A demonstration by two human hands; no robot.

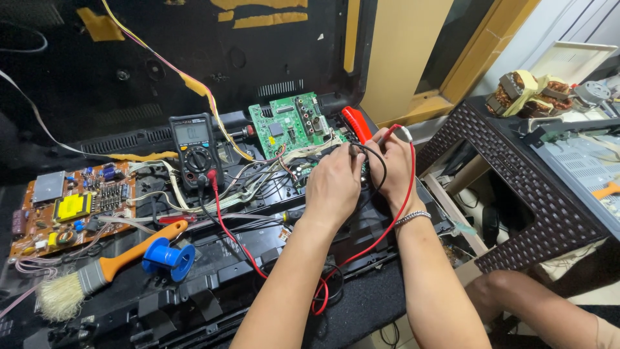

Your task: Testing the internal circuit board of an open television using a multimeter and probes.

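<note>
Our left hand point(332, 184) grips the black wire point(378, 161); our right hand point(395, 165) pinches the red probe point(392, 134). A slip could touch 2 spots on the green board point(287, 124).

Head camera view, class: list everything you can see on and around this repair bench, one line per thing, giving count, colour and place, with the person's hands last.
Multimeter: one, black, centre left.
Green board: one, green, centre.
Brown board: one, orange-brown, far left.
Brush: one, orange handle, pale bristles, lower left.
Spool: one, blue, beside the brush.
Red lead: one, red, from the multimeter to the hands.
Red probe: one, red, above the hands.
Side table: one, dark woven, right.
Left hand: one, at the wires below the green board.
Right hand: one, bracelet on wrist, holding a probe tip.
</note>
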